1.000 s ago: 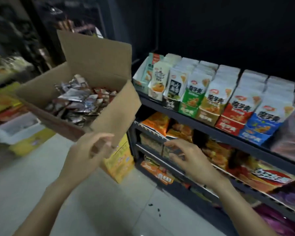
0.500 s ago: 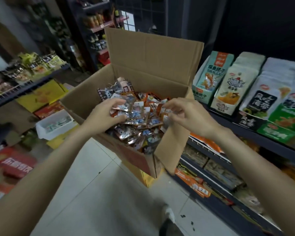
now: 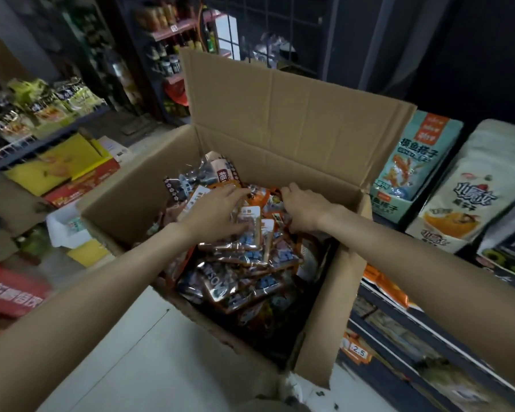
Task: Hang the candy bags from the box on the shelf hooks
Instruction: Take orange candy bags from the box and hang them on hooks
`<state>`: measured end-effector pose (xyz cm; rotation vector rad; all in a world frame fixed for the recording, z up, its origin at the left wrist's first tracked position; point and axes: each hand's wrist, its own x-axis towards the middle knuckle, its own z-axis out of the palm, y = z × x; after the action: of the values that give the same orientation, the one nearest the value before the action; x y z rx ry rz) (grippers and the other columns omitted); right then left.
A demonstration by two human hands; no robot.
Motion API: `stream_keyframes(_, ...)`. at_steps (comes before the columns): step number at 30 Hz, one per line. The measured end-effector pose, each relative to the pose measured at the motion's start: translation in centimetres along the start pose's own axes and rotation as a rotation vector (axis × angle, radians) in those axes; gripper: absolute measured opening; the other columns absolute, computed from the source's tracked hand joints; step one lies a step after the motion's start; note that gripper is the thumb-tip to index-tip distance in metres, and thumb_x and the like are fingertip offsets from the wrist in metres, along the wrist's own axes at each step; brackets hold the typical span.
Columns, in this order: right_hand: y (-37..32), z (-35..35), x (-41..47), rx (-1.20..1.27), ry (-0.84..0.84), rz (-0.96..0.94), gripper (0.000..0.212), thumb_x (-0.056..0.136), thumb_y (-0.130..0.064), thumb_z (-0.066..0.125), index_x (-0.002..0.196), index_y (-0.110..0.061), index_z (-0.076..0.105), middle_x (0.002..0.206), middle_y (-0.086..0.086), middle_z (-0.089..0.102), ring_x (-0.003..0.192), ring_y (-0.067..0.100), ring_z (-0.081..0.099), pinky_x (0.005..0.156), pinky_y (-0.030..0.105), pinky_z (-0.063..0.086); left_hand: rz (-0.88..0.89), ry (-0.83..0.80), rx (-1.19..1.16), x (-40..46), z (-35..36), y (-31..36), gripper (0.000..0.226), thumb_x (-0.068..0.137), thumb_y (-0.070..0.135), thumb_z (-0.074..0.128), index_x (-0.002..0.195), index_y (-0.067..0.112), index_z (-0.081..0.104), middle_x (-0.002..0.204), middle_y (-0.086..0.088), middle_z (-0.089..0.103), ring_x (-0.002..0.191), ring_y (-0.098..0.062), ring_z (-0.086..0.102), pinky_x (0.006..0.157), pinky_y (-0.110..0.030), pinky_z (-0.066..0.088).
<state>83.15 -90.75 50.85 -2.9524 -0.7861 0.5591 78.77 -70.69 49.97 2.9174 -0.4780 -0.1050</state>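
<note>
Reaching down into the open cardboard box (image 3: pixel 125 200), both of the person's hands sit among the heap of candy bags (image 3: pixel 244 263) that fills it. On the left side, the left hand (image 3: pixel 217 212) lies with its fingers stretched forward and loosely spread over an upright packet with blue pieces (image 3: pixel 252 230), touching rather than clearly gripping it. Further right, the right hand (image 3: pixel 302 208) has its fingers curled down into the orange packets near the back wall; whether it has pinched one cannot be told. Judging by their look, the bags are light, thin and floppy, with glossy film that is likely slippery and crinkly, so several may slide or lift together. Each is probably best taken by its flat top header, where a hang hole would be, leaving that edge free for a hook. To the right stands the snack shelf (image 3: pixel 446 233); no hooks are visible
</note>
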Motion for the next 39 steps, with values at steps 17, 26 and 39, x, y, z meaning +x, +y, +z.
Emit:
stream_keyframes(17,0.3,0.3,0.7,-0.134,-0.048,0.103,0.054,0.091,-0.026,0.062,0.138,-0.008,0.040,0.130,0.013,0.055,0.116,0.033,0.057,0.078,0.036,0.043,0.245,-0.007,0.077,8.7,4.4,1.5,0.049,0.085,0.040,0.069,0.123,0.012,0.053,0.124,-0.006,0.050,0.110,-0.027,0.053,0.085,-0.042,0.047)
stream_keyframes(26,0.5,-2.9,-2.3,-0.111,0.249,0.110,0.033,0.091,-0.013,0.050,0.121,-0.022,0.062,0.116,0.010,0.065,0.110,0.033,0.060,0.080,0.035,0.047,0.300,0.229,-0.305,7.0,0.7,-0.1,0.030,0.082,0.037,0.073,0.104,0.016,0.070,0.104,0.003,0.064,0.094,-0.017,0.064,0.082,-0.040,0.052)
stream_keyframes(39,0.2,-2.8,-7.3,0.385,0.916,-0.011,0.030,0.080,-0.023,0.079,0.109,-0.027,0.074,0.095,-0.010,0.075,0.086,0.006,0.068,0.076,0.029,0.057,-0.065,0.462,-0.979,-1.8,-8.0,2.2,0.042,0.079,0.053,0.059,0.114,0.031,0.055,0.105,0.013,0.058,0.094,-0.002,0.057,0.081,-0.017,0.045)
